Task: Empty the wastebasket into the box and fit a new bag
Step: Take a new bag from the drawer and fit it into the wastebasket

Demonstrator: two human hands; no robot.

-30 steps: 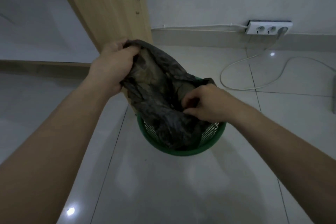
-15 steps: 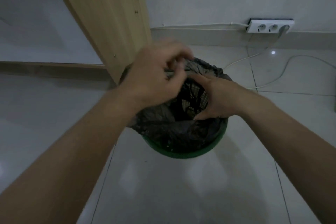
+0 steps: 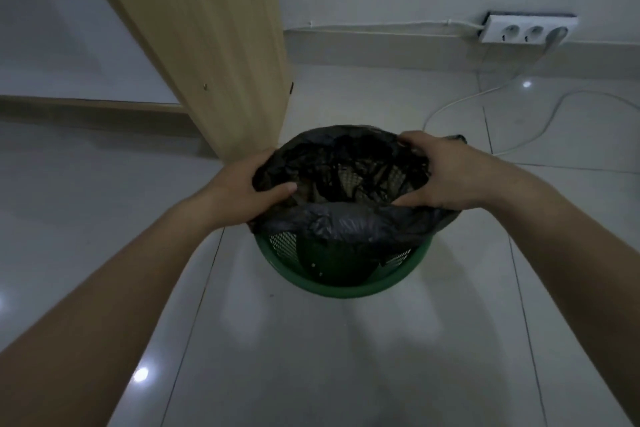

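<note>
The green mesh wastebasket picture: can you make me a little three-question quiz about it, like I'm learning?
1. True or false: the thin black plastic bag is folded over the whole rim of the round green mesh wastebasket.
2. Which hands hold the bag? A) left only B) right only C) both
3. Fill in: a white cable runs across the tiled ____.

Key:
1. False; the near rim is bare.
2. C: left hand and right hand both grip the bag's edge.
3. floor; the cable comes from the white power strip.

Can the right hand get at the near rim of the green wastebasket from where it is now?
Probably yes: the right hand grips the black bag at the right side of its mouth, and the wastebasket near rim lies bare just below, nothing between.
</note>
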